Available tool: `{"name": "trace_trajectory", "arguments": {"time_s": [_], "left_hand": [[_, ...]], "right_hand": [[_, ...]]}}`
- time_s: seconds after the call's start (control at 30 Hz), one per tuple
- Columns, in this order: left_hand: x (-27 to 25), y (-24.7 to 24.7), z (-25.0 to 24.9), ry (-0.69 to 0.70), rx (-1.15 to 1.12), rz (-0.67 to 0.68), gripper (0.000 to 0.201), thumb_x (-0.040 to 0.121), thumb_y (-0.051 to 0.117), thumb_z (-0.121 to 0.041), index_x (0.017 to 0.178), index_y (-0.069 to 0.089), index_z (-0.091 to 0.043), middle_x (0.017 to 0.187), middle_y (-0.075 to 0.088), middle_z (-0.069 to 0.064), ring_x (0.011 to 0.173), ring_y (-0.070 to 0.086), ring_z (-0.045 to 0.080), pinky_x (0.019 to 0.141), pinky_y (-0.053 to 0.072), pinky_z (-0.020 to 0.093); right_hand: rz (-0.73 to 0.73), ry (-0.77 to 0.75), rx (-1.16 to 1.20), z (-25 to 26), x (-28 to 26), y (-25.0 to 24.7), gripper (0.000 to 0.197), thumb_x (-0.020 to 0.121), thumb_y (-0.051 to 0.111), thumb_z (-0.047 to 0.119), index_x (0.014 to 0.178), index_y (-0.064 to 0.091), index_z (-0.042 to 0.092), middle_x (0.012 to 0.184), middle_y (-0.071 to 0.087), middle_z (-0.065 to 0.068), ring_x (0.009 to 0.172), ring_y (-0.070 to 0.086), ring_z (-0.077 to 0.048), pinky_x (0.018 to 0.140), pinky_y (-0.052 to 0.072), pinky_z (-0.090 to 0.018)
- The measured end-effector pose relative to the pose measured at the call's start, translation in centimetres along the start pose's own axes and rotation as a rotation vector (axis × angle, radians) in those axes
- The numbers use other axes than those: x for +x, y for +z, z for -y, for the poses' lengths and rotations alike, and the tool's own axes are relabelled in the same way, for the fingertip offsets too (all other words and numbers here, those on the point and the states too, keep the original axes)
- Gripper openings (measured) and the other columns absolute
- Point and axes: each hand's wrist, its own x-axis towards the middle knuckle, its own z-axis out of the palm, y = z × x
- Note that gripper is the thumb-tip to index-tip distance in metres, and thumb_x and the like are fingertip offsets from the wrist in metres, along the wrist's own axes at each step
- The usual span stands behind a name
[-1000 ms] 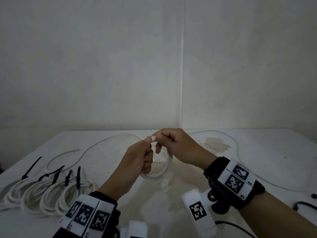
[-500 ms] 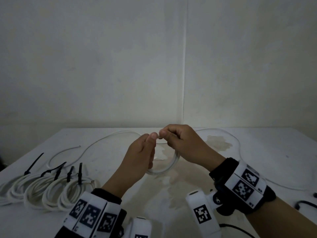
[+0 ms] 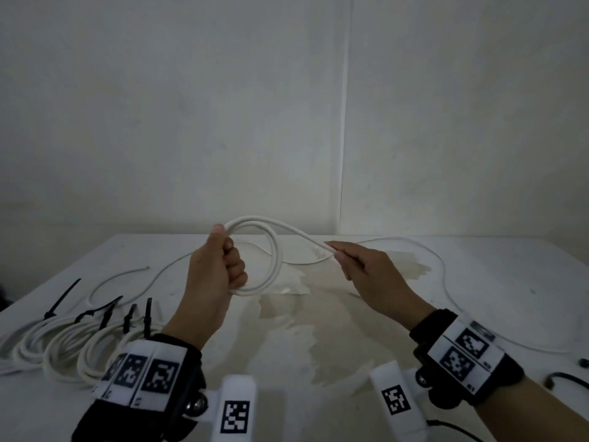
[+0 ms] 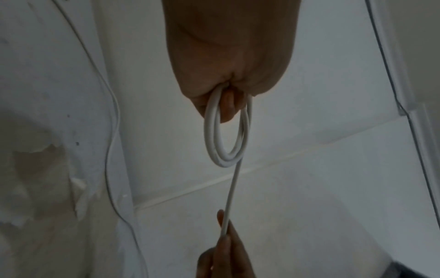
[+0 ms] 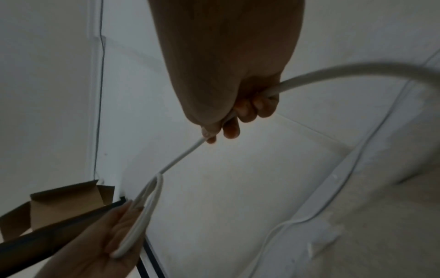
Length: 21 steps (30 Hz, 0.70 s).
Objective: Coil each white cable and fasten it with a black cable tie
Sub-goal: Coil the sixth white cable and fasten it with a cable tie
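Note:
My left hand (image 3: 223, 260) grips a small two-turn coil of white cable (image 3: 274, 260) above the white table (image 3: 318, 346). The same coil (image 4: 226, 135) hangs from the curled fingers in the left wrist view. From the coil the cable runs right to my right hand (image 3: 347, 260), which pinches it between thumb and fingers. In the right wrist view the cable (image 5: 183, 158) passes through the right hand (image 5: 238, 116) and out behind it. The loose remainder trails over the table at the right (image 3: 443, 266).
Several coiled white cables with black ties (image 3: 63, 346) lie at the left front of the table. Another loose white cable (image 3: 127, 275) lies behind them. Black ties (image 3: 564, 378) sit at the right edge. A stained patch (image 3: 318, 314) marks the table's middle. Walls stand close behind.
My hands have drawn apart: the right hand slid rightward along the cable while the left hand rose, holding the coil, which now has two turns.

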Motion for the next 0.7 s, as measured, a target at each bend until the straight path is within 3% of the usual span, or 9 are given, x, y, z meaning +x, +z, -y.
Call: {"name": "trace_trajectory", "arguments": {"time_s": [0.07, 0.17, 0.27, 0.33, 0.4, 0.53, 0.7], "left_hand": [[0.4, -0.5, -0.1, 0.020, -0.041, -0.040, 0.039, 0.099, 0.034, -0.032, 0.062, 0.032, -0.019, 0.039, 0.022, -0.011, 0.031, 0.017, 0.002, 0.032, 0.015, 0.014], [1.1, -1.0, -0.8, 0.063, -0.108, -0.093, 0.039, 0.099, 0.033, -0.034, 0.062, 0.031, -0.020, 0.038, 0.022, -0.012, 0.031, 0.017, 0.003, 0.031, 0.016, 0.015], [1.6, -1.3, -1.4, 0.110, -0.128, -0.145, 0.040, 0.099, 0.033, -0.034, 0.061, 0.029, -0.021, 0.037, 0.021, -0.013, 0.031, 0.016, 0.004, 0.032, 0.017, 0.016], [1.7, -1.2, -1.3, 0.143, -0.094, -0.165, 0.040, 0.099, 0.033, -0.034, 0.061, 0.028, -0.021, 0.037, 0.021, -0.013, 0.032, 0.016, 0.004, 0.032, 0.018, 0.015], [1.6, -0.8, -1.0, 0.171, -0.042, -0.174, 0.040, 0.099, 0.033, -0.033, 0.061, 0.027, -0.021, 0.038, 0.021, -0.013, 0.033, 0.016, 0.005, 0.033, 0.019, 0.016], [0.9, 0.2, -0.4, 0.238, 0.063, -0.204, 0.042, 0.100, 0.032, -0.031, 0.059, 0.025, -0.020, 0.036, 0.023, -0.013, 0.033, 0.018, 0.004, 0.035, 0.021, 0.015], [-0.2, 1.0, 1.0, 0.283, 0.244, -0.187, 0.044, 0.100, 0.030, -0.030, 0.059, 0.028, -0.018, 0.035, 0.031, -0.012, 0.033, 0.026, 0.001, 0.042, 0.027, 0.020]], "right_hand": [[-0.018, -0.030, -0.111, -0.4, -0.3, 0.4, 0.028, 0.097, 0.041, 0.023, 0.122, 0.054, 0.026, 0.057, 0.048, 0.015, 0.055, 0.048, -0.006, 0.059, 0.036, -0.022], [0.012, -0.050, -0.276, -0.4, -0.5, 0.6, 0.021, 0.099, 0.035, 0.026, 0.114, 0.047, 0.019, 0.063, 0.050, 0.006, 0.054, 0.047, -0.014, 0.054, 0.031, -0.024], [0.017, -0.220, -0.475, 0.0, -0.6, 0.9, 0.030, 0.096, 0.034, 0.029, 0.112, 0.056, 0.014, 0.088, 0.065, -0.002, 0.069, 0.063, -0.025, 0.057, 0.045, -0.030], [0.027, -0.382, -0.589, 0.4, -1.0, 1.6, 0.028, 0.088, 0.038, 0.034, 0.100, 0.055, 0.017, 0.080, 0.068, 0.000, 0.058, 0.064, -0.020, 0.044, 0.047, -0.027], [0.029, -0.519, -0.642, 1.0, -1.4, 2.6, 0.017, 0.083, 0.039, 0.031, 0.092, 0.049, 0.020, 0.067, 0.065, 0.005, 0.045, 0.059, -0.014, 0.034, 0.040, -0.019], [-0.033, -0.699, -0.619, 2.6, -2.2, 4.0, 0.024, 0.086, 0.041, 0.027, 0.081, 0.061, 0.016, 0.059, 0.061, 0.004, 0.039, 0.052, -0.013, 0.034, 0.033, -0.017], [-0.044, -0.807, -0.556, 3.7, -2.5, 4.5, 0.036, 0.097, 0.032, 0.027, 0.079, 0.060, 0.014, 0.057, 0.058, 0.003, 0.038, 0.046, -0.013, 0.036, 0.031, -0.018]]}}
